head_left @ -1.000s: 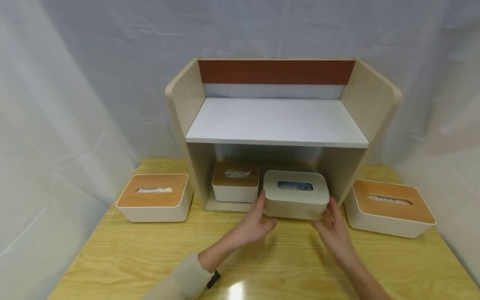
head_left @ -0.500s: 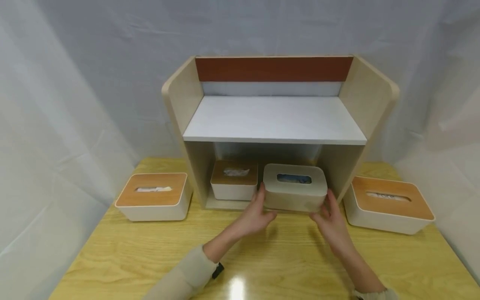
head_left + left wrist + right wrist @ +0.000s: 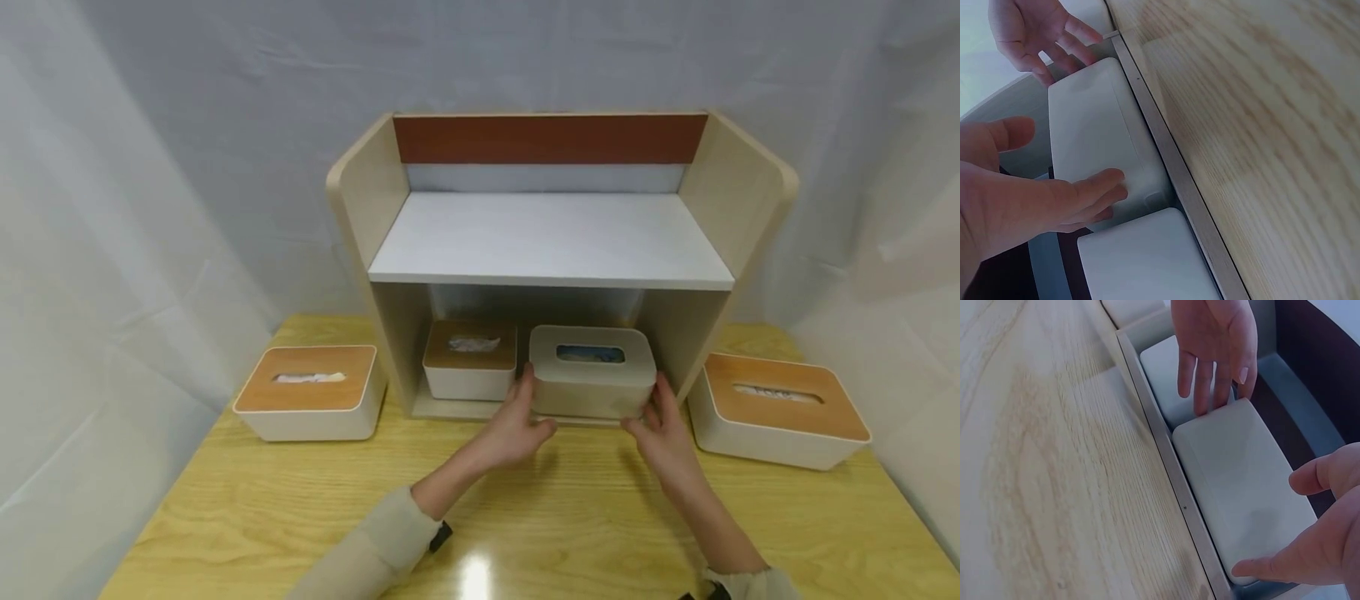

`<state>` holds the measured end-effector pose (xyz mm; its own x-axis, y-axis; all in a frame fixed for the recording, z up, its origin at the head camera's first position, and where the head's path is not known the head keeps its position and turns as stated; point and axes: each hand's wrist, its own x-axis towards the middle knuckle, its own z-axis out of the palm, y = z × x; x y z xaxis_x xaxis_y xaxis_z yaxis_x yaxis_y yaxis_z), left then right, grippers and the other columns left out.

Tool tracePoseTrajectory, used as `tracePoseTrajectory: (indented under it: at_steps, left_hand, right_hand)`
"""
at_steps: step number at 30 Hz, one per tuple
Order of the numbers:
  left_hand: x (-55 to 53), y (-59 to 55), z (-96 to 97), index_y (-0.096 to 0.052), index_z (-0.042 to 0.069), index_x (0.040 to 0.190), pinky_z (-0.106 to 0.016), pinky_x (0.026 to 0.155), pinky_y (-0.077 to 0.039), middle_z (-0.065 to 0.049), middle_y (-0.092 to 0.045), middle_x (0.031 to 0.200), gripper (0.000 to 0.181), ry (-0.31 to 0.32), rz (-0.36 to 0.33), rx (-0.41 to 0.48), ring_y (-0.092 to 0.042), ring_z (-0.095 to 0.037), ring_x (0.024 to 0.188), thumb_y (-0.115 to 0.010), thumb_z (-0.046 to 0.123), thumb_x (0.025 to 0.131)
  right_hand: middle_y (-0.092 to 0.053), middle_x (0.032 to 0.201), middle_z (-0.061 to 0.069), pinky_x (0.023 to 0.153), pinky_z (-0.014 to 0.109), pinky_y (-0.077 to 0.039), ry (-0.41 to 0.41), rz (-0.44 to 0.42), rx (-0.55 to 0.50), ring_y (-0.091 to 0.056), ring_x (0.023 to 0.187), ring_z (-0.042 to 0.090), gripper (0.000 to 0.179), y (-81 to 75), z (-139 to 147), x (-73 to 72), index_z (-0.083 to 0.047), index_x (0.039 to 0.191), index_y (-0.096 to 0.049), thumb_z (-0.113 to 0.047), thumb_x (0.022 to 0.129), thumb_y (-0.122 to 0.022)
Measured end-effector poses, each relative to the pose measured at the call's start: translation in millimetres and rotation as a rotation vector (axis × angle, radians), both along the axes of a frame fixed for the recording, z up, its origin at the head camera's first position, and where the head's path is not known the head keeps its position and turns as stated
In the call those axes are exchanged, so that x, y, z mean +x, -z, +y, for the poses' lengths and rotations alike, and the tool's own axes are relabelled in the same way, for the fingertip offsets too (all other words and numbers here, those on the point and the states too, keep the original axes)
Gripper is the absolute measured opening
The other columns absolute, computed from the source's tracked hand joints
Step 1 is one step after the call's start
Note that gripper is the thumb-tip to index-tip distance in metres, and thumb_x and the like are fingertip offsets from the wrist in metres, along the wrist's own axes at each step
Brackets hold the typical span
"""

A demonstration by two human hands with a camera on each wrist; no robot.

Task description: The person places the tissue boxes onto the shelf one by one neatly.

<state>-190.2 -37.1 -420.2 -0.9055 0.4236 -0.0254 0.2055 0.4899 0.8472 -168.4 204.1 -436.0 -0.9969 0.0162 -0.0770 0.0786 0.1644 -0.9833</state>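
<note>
A cream tissue box (image 3: 592, 372) with blue tissue in its slot sits in the right half of the lower compartment of a wooden shelf unit (image 3: 375, 192). My left hand (image 3: 517, 421) presses straight fingers against the box's front left corner. My right hand (image 3: 660, 432) does the same at the front right corner. In the left wrist view, the left hand (image 3: 1041, 200) lies flat on the box front (image 3: 1094, 137). In the right wrist view, the right hand (image 3: 1310, 547) touches the box (image 3: 1235, 481) with its fingertips, thumb apart.
A smaller white box with a wooden lid (image 3: 470, 360) stands beside it in the compartment's left half. Two larger wood-lidded tissue boxes flank the shelf on the yellow table (image 3: 262, 517): one on the left (image 3: 307, 392), one on the right (image 3: 780, 408). The upper shelf board (image 3: 551, 237) is bare.
The cream tissue box has slid back from the table's surface into the lower compartment. Both hands followed it forward, staying at its front corners.
</note>
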Motion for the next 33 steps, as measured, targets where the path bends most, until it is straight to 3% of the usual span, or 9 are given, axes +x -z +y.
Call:
tracePoseTrajectory:
  at_steps: [8, 18, 24, 29, 33]
  left_hand:
    - [-1.0, 1.3, -1.3, 0.005, -0.002, 0.157, -0.046, 0.120, -0.022, -0.028, -0.004, 0.162, 0.092, 0.002, 0.009, 0.004, -0.014, -0.037, 0.149, -0.058, 0.022, 0.094]
    - [1.8, 5.3, -8.4, 0.003, -0.007, 0.156, -0.047, 0.119, -0.024, -0.032, -0.008, 0.160, 0.096, -0.015, 0.016, 0.067, -0.020, -0.039, 0.147, -0.064, 0.015, 0.091]
    - [9.4, 2.3, -22.5, 0.001, -0.002, 0.158, -0.048, 0.119, -0.021, -0.028, -0.004, 0.162, 0.095, -0.010, 0.029, 0.069, -0.018, -0.039, 0.148, -0.066, 0.015, 0.092]
    - [20.1, -0.7, -37.2, 0.004, 0.004, 0.159, -0.051, 0.117, -0.026, -0.021, -0.001, 0.164, 0.094, 0.042, 0.009, 0.093, -0.022, -0.042, 0.146, -0.063, 0.017, 0.094]
    - [29.9, -5.0, -49.7, 0.005, 0.008, 0.159, -0.055, 0.114, -0.030, -0.020, -0.002, 0.165, 0.093, 0.039, -0.013, 0.083, -0.022, -0.042, 0.146, -0.063, 0.021, 0.096]
  right_hand:
    - [0.008, 0.165, 0.011, 0.117, 0.048, -0.026, -0.001, 0.012, 0.006, -0.009, 0.151, 0.034, 0.091, 1.3, -1, -1.2, -0.016, 0.159, 0.013, -0.002, 0.098, -0.053]
    - [0.003, 0.165, 0.015, 0.118, 0.047, -0.023, -0.003, 0.002, 0.023, -0.009, 0.151, 0.036, 0.088, 3.0, -2, 4.3, -0.011, 0.158, 0.012, -0.003, 0.098, -0.052]
    - [0.001, 0.165, 0.015, 0.118, 0.052, -0.023, -0.019, -0.009, 0.081, -0.008, 0.150, 0.039, 0.088, 2.5, -2, 13.8, -0.012, 0.159, 0.010, -0.009, 0.099, -0.054]
    - [-0.002, 0.165, 0.019, 0.116, 0.055, -0.025, -0.026, -0.009, 0.110, -0.012, 0.149, 0.043, 0.087, 0.9, -8, 23.3, -0.013, 0.160, 0.006, -0.012, 0.098, -0.055]
    - [-0.001, 0.164, 0.024, 0.113, 0.058, -0.029, -0.048, -0.013, 0.092, -0.011, 0.148, 0.047, 0.087, -2.3, -15, 30.9, -0.016, 0.160, 0.004, -0.010, 0.097, -0.055]
